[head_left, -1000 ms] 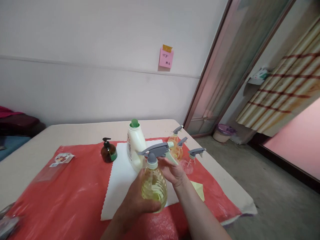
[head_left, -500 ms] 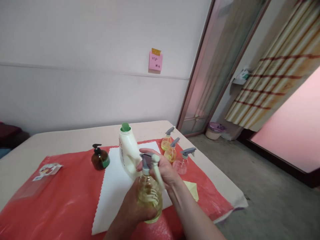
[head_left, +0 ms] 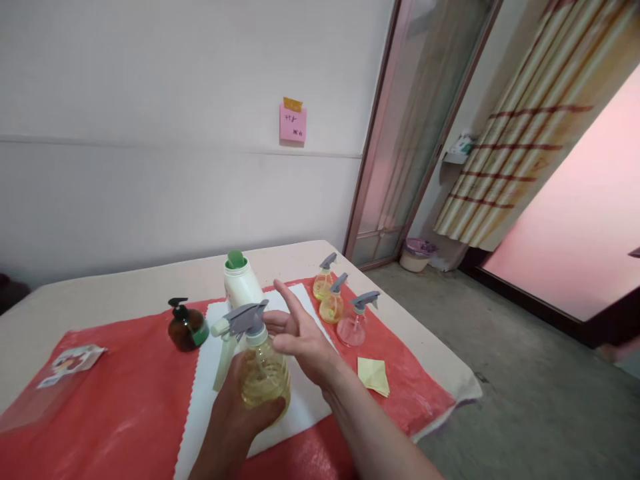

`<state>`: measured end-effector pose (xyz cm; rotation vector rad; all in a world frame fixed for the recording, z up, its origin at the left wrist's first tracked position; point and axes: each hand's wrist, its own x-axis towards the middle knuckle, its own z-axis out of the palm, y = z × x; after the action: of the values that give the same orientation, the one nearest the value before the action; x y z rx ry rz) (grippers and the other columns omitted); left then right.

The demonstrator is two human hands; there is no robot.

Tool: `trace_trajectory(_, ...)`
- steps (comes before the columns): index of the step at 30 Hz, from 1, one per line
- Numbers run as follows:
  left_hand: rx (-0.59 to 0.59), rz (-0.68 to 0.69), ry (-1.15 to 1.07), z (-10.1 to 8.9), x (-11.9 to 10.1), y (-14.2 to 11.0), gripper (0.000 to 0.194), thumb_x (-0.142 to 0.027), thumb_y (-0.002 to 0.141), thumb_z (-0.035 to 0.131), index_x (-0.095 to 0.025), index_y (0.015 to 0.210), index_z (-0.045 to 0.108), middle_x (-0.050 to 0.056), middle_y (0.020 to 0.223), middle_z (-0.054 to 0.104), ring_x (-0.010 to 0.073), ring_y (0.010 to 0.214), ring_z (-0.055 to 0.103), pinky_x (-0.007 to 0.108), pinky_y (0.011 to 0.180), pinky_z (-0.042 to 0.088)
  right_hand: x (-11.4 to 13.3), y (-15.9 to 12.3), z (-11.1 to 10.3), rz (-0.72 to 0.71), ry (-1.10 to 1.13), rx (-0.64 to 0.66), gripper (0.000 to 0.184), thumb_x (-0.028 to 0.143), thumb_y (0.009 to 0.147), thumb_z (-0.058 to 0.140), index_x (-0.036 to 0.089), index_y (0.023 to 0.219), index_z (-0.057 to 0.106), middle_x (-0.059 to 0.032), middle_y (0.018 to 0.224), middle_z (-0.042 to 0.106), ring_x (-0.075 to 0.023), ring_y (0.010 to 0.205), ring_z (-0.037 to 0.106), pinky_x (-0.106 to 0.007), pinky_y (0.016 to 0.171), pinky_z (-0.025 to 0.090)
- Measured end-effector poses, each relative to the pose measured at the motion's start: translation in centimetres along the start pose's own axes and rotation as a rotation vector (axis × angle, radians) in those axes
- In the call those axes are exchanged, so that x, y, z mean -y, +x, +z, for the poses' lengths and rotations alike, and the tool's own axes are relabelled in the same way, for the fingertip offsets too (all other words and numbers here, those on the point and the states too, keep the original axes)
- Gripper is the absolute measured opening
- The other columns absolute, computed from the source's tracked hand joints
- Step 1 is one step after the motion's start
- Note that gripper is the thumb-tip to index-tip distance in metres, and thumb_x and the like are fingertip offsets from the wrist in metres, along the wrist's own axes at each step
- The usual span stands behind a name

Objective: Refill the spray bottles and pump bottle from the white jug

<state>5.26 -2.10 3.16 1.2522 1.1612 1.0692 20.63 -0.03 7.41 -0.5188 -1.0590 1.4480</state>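
My left hand (head_left: 235, 420) is wrapped round the belly of a clear spray bottle (head_left: 263, 377) half full of yellow liquid, held upright above a white cloth (head_left: 300, 400). Its grey trigger head (head_left: 243, 319) points left. My right hand (head_left: 297, 340) is just right of the trigger head with fingers stretched out and apart, holding nothing. Behind the bottle stands a white jug (head_left: 240, 283) with a green cap.
A red sheet (head_left: 110, 413) covers the beige table (head_left: 125, 287). On it are a brown pump bottle (head_left: 186, 327), three small spray bottles (head_left: 340, 303), a yellow folded paper (head_left: 374, 375) and a plastic packet (head_left: 70, 361). A glass door and bare floor lie to the right.
The trigger head has turned from pointing right to pointing left. My right hand has let go of it and opened. The view has shifted right.
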Motion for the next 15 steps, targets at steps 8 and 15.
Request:
trace_trajectory(8,0.509,0.145,-0.16,-1.3,1.0,0.4,0.06,-0.031,0.049,0.087,-0.022,0.103,0.062,0.002,0.091,0.067,0.0213,0.081,0.063,0.03,0.07,0.052,0.6,-0.2,-3.2,0.095,-0.011,0.235,0.059,0.05,0.076,0.085,0.016,0.121,0.068,-0.0134,0.128,0.059,-0.0279,0.126,0.051,-0.039,0.111,0.033)
trace_trajectory(15,0.603,0.116,-0.01,-1.4,1.1,-1.0,0.05,-0.029,0.05,0.089,-0.022,0.094,0.067,0.002,0.081,0.063,0.0204,0.074,0.058,0.03,0.064,0.05,0.2,-0.9,-0.8,0.204,0.178,0.33,0.047,0.048,0.05,0.094,0.013,0.065,0.066,-0.0115,0.077,0.066,-0.0318,0.094,0.064,-0.037,0.083,0.052)
